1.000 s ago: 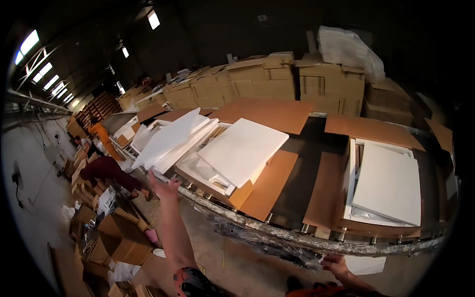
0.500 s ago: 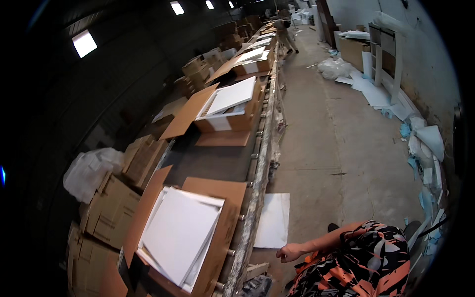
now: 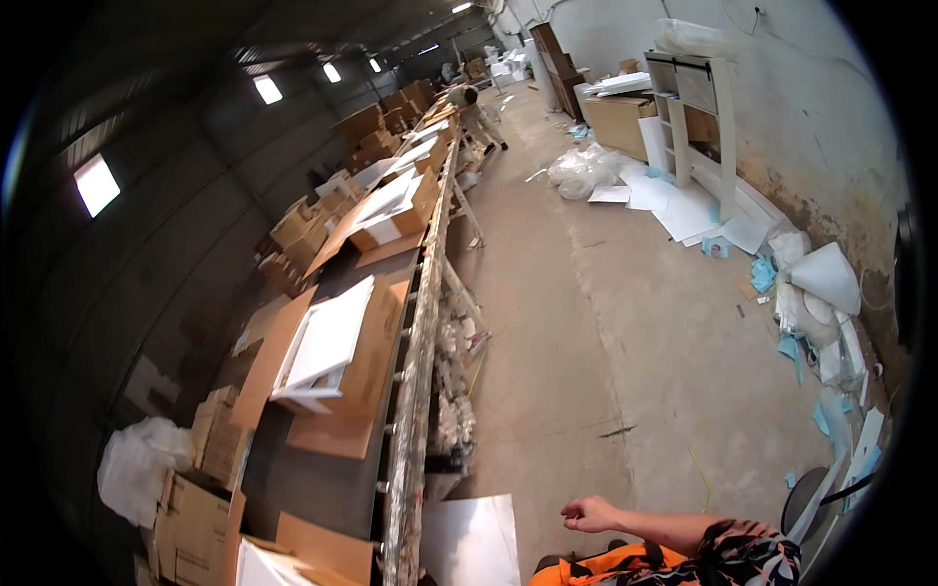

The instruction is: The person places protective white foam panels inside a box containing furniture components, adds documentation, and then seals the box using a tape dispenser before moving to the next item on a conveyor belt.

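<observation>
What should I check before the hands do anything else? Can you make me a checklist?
1. Right hand free: ok, nothing shows in it.
2. Left hand in sight: not ok, it is outside the picture.
3. White sheet off the floor: not ok, it lies beside the conveyor.
4. Nearest fully seen carton shut: not ok, its flaps are open and a white panel lies on top.
5. Bottom-edge carton shut: cannot tell, the picture cuts it off.
6. Other person out of the way: ok, far up the conveyor.
</observation>
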A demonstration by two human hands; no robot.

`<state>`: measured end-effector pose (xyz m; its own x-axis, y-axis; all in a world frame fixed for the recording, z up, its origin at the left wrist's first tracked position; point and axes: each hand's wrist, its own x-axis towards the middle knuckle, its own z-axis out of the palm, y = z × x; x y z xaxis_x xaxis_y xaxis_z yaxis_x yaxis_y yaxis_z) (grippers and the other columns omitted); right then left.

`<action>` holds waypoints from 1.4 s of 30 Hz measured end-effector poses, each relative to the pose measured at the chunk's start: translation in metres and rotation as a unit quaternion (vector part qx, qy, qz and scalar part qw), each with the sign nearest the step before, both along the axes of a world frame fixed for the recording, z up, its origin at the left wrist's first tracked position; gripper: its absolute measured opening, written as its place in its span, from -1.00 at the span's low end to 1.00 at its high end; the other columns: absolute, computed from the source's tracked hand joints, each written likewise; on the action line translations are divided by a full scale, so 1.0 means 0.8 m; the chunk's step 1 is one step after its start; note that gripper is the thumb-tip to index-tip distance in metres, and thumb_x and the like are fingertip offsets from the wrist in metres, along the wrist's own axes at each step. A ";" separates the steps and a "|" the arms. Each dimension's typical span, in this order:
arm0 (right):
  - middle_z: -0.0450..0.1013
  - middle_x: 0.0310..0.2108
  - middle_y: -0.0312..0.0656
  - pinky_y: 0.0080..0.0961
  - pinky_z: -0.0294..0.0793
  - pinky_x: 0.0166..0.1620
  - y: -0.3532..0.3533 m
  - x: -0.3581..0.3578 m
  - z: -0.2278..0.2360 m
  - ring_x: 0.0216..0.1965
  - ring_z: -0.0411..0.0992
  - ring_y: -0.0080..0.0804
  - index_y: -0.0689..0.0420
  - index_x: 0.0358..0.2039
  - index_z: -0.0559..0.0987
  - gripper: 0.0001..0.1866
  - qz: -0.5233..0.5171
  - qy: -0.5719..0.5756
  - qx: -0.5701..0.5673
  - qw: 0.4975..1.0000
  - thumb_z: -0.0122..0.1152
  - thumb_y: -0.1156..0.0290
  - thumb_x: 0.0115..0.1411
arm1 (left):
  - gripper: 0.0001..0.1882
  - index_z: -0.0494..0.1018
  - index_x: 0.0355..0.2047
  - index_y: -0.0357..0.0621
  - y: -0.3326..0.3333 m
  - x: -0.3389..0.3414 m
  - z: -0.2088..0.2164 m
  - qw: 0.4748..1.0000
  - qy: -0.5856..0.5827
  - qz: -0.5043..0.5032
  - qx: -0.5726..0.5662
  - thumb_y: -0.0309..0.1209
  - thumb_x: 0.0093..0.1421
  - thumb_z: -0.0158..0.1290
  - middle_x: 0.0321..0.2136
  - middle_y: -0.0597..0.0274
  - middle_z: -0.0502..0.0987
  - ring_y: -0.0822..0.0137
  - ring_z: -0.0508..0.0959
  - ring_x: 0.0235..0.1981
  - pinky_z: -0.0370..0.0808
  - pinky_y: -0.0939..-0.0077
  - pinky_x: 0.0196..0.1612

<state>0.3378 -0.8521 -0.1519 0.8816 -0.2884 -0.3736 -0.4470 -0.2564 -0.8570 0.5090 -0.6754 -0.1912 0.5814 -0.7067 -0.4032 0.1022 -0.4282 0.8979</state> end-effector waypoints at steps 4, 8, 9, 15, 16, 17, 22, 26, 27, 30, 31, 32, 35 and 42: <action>0.57 -0.13 -0.11 -0.39 0.48 0.04 -0.089 0.038 -0.024 -0.07 0.53 -0.24 0.13 -0.01 0.55 -0.46 -0.067 -0.023 0.002 0.997 0.15 0.07 0.07 | -0.24 0.12 0.25 0.03 -0.065 0.061 -0.049 0.998 0.058 -0.018 0.026 -0.19 0.07 0.19 0.12 0.09 0.22 0.06 0.32 0.10 0.34 0.09 0.13; 0.55 -0.09 -0.11 -0.40 0.45 0.08 -0.205 0.076 -0.042 -0.05 0.52 -0.24 0.12 0.02 0.53 -0.42 -0.054 0.005 0.005 0.999 0.18 0.02 0.05 | -0.25 0.16 0.23 0.02 -0.047 0.176 -0.110 0.985 0.167 0.013 0.030 -0.23 0.05 0.21 0.09 0.12 0.30 0.09 0.34 0.09 0.34 0.10 0.13; 0.57 -0.13 -0.12 -0.42 0.48 0.01 -0.242 0.077 -0.073 -0.09 0.53 -0.30 0.10 0.04 0.52 -0.43 -0.060 -0.030 -0.022 0.998 0.23 0.03 0.08 | -0.25 0.17 0.22 0.01 -0.027 0.224 -0.123 0.975 0.220 -0.025 -0.015 -0.24 0.04 0.22 0.08 0.13 0.31 0.10 0.34 0.08 0.33 0.11 0.13; 0.55 -0.37 -0.02 -0.23 0.53 -0.24 -0.443 -0.097 -0.296 -0.34 0.52 -0.15 0.21 -0.16 0.59 -0.63 -0.445 0.305 -0.072 0.839 0.22 0.30 0.03 | -0.45 0.26 0.22 -0.05 -0.305 0.358 -0.207 0.997 0.053 0.038 0.038 -0.28 0.23 0.06 -0.20 0.17 0.54 0.24 0.55 -0.41 0.49 0.39 -0.45; 0.48 -0.53 -0.05 -0.16 0.53 -0.39 -0.449 -0.134 -0.311 -0.47 0.50 -0.15 0.16 -0.39 0.55 -0.84 -0.532 0.311 0.064 0.785 0.17 0.36 0.04 | -0.54 0.31 0.17 -0.11 -0.360 0.369 -0.168 0.999 0.030 0.035 0.013 -0.40 0.25 -0.02 -0.22 0.19 0.56 0.29 0.55 -0.44 0.49 0.44 -0.46; 0.40 -0.62 -0.09 -0.16 0.52 -0.49 -0.453 -0.181 -0.316 -0.55 0.47 -0.18 0.10 -0.55 0.45 -0.90 -0.638 0.322 0.147 0.684 0.14 0.41 0.06 | -0.46 0.34 0.15 -0.19 -0.413 0.393 -0.195 1.000 -0.006 -0.002 -0.006 -0.21 0.20 0.06 -0.12 0.14 0.55 0.27 0.55 -0.23 0.48 0.42 -0.22; 0.46 -0.55 -0.12 -0.23 0.54 -0.42 -0.454 -0.186 -0.259 -0.49 0.50 -0.24 0.07 -0.45 0.51 -0.92 -0.605 0.373 0.230 0.665 0.18 0.38 0.05 | -0.38 0.41 0.08 -0.27 -0.592 0.469 -0.023 0.984 -0.142 -0.108 0.024 -0.14 0.10 0.22 -0.03 0.07 0.54 0.27 0.56 -0.03 0.48 0.41 0.01; 0.50 -0.50 -0.15 -0.30 0.55 -0.36 -0.514 -0.129 -0.268 -0.44 0.52 -0.30 0.05 -0.38 0.56 -0.87 -0.561 0.366 0.230 0.706 0.22 0.35 0.04 | -0.42 0.41 0.09 -0.27 -0.725 0.503 -0.012 0.925 -0.259 -0.267 0.072 -0.24 0.11 0.24 -0.07 0.04 0.56 0.25 0.59 -0.13 0.53 0.44 -0.09; 0.51 -0.48 -0.16 -0.31 0.56 -0.35 -0.556 -0.093 -0.279 -0.43 0.52 -0.31 0.04 -0.36 0.58 -0.86 -0.524 0.361 0.219 0.740 0.23 0.34 0.03 | -0.43 0.41 0.08 -0.28 -0.721 0.531 -0.054 0.965 -0.146 -0.207 0.060 -0.26 0.11 0.23 -0.09 0.07 0.57 0.27 0.60 -0.16 0.53 0.44 -0.11; 0.55 -0.44 -0.18 -0.36 0.57 -0.30 -0.708 0.036 -0.258 -0.39 0.54 -0.35 0.02 -0.30 0.61 -0.81 -0.269 0.144 0.027 0.952 0.26 0.33 0.03 | -0.54 0.38 0.09 -0.22 -0.686 0.616 -0.184 0.996 -0.059 -0.049 -0.036 -0.36 0.18 0.10 -0.18 0.15 0.57 0.32 0.58 -0.33 0.52 0.45 -0.28; 0.56 -0.43 -0.18 -0.37 0.57 -0.29 -0.767 0.095 -0.234 -0.38 0.55 -0.36 0.02 -0.28 0.63 -0.79 -0.188 0.051 -0.039 0.980 0.27 0.32 0.02 | -0.59 0.35 0.12 -0.15 -0.660 0.639 -0.202 0.975 -0.208 -0.038 -0.070 -0.43 0.25 -0.03 -0.23 0.18 0.57 0.32 0.55 -0.44 0.50 0.45 -0.40; 0.57 -0.47 -0.19 -0.38 0.55 -0.31 -0.863 0.146 -0.300 -0.43 0.54 -0.37 0.03 -0.37 0.64 -0.82 -0.395 0.338 0.238 0.821 0.18 0.26 0.06 | -0.60 0.36 0.11 -0.15 -0.745 0.636 -0.200 0.994 -0.093 -0.022 -0.048 -0.43 0.25 -0.02 -0.23 0.17 0.57 0.31 0.55 -0.44 0.50 0.45 -0.39; 0.50 -0.66 -0.12 -0.34 0.48 -0.44 -1.066 0.264 -0.315 -0.61 0.48 -0.30 0.16 -0.60 0.60 -0.73 -0.318 0.292 -0.084 0.898 0.13 0.22 -0.01 | -0.63 0.37 0.07 -0.15 -0.823 0.651 -0.083 0.985 0.090 0.140 0.047 -0.42 0.24 0.00 -0.24 0.14 0.57 0.30 0.56 -0.44 0.51 0.44 -0.39; 0.57 -0.23 0.01 -0.39 0.55 -0.13 -1.367 0.536 -0.179 -0.26 0.57 -0.27 0.22 -0.12 0.60 -0.55 -0.390 0.048 -0.106 0.913 0.26 0.26 -0.04 | -0.63 0.36 0.07 -0.13 -1.035 0.774 -0.101 0.967 0.129 0.209 0.073 -0.45 0.24 -0.02 -0.23 0.16 0.57 0.29 0.57 -0.41 0.51 0.38 -0.43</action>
<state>0.7665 -1.9457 -0.2948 0.3427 -0.8899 -0.3009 -0.6351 0.0165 -0.7722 1.1285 -1.5033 -0.2719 0.6699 -0.3561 -0.6514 0.5069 -0.4217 0.7518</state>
